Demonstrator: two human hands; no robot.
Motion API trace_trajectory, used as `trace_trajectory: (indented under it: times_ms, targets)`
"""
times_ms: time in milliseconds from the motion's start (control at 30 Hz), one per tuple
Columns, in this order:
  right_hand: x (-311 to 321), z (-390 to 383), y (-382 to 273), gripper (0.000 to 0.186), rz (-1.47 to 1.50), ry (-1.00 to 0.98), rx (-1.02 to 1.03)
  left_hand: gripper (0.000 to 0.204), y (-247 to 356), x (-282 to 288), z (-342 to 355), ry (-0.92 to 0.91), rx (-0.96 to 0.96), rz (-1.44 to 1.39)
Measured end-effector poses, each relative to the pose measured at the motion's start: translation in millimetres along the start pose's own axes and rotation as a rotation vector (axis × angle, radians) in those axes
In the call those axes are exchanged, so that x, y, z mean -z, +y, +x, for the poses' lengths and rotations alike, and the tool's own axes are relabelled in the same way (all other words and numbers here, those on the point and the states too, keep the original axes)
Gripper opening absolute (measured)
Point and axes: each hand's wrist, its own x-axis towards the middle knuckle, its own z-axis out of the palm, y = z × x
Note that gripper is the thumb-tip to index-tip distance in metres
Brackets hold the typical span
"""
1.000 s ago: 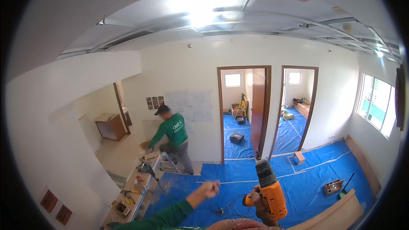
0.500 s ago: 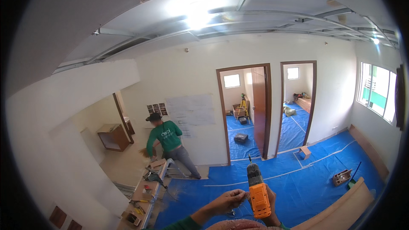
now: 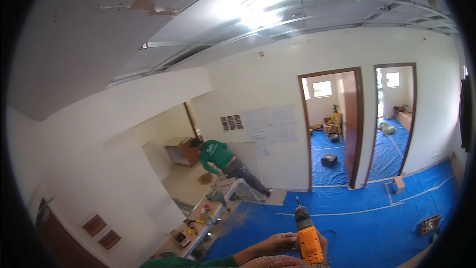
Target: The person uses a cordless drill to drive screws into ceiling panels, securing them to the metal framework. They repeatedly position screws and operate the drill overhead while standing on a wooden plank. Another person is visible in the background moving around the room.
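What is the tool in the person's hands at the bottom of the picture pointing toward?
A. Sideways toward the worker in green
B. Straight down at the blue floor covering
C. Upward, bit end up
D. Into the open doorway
C: the orange and black cordless drill stands upright with its bit at the top, the left hand touching its side and the right hand mostly hidden behind its body.

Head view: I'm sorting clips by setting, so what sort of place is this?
Most likely a room under renovation: blue sheeting covers the floor, a long bench is littered with tools, and both hands meet at an orange drill.
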Motion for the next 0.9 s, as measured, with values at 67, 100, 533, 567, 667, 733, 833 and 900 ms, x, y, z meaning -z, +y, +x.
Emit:
trace_trajectory:
  times_ms: [67,100,533,567,667,733,833,900]
  targets:
    - [23,8,48,0.012,0.745,-0.075,-0.417,0.039,-9,-24,2,0.169,-0.021,-0.042]
    - [27,11,58,0.013,1.103,-0.114,-0.646,0.038,-11,-45,1,0.252,-0.037,-0.067]
    - [36,11,33,0.039,0.546,-0.432,-0.21,0.034,-72,-62,-8,0.528,0.037,-0.21]
    - [36,13,31,0.04,0.522,-0.466,-0.174,0.033,-74,-60,-14,0.551,0.009,-0.221]
    - [39,19,26,0.042,0.484,-0.557,-0.104,0.033,-72,-51,-25,0.646,-0.108,-0.263]
    - [38,25,21,0.044,0.484,-0.604,-0.068,0.03,-60,-45,-34,0.72,-0.244,-0.295]
    - [40,29,20,0.046,0.47,-0.637,-0.021,0.027,-39,-33,-46,0.763,-0.463,-0.318]
    - [40,32,20,0.048,0.461,-0.646,-0.003,0.027,-10,-46,-52,0.763,-0.557,-0.284]
